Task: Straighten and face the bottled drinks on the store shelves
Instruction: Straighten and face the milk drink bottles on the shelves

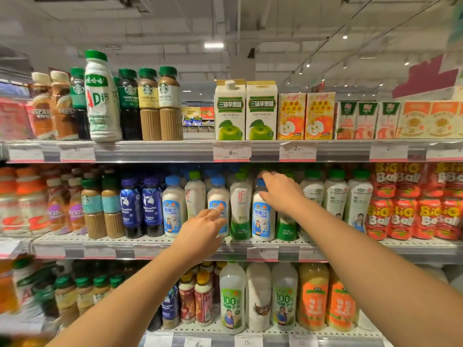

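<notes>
2 "iF" bottles [240, 209], middle shelf [175, 246]

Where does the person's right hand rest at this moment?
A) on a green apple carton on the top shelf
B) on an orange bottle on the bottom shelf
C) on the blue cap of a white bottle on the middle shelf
C: the right hand curls over the blue-capped white bottle on the middle shelf.
</notes>
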